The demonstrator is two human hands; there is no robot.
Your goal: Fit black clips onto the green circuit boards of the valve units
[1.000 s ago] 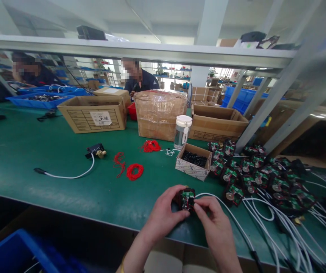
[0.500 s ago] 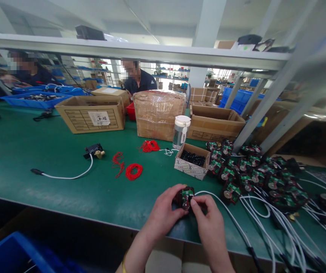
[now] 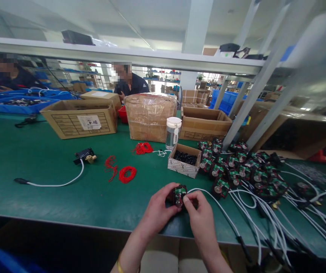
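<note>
My left hand point(image 3: 157, 209) is closed around a small black electronic unit point(image 3: 180, 194) with a green circuit board and a round metal part, just above the near edge of the bench. At the unit's right side, my right hand point(image 3: 201, 217) pinches something small that the fingers hide. A white cable point(image 3: 208, 192) runs out beyond my right hand and down to a black plug end. Right of my hands lies a pile of similar units point(image 3: 233, 161) with green boards and white cables. Beyond my hands stands a small carton point(image 3: 181, 167) of tiny black parts.
Red wire coils point(image 3: 127, 174) and a unit with brass fittings point(image 3: 85, 156) lie on the green bench point(image 3: 52, 204). A lidded bottle point(image 3: 173, 132) stands before cardboard boxes point(image 3: 151, 121). Metal posts point(image 3: 244, 102) carry a shelf point(image 3: 123, 57). Two people sit across the bench.
The view has swung slightly to the right, so everything sits further left. Both hands stay at the same unit, and their grip looks almost the same.
</note>
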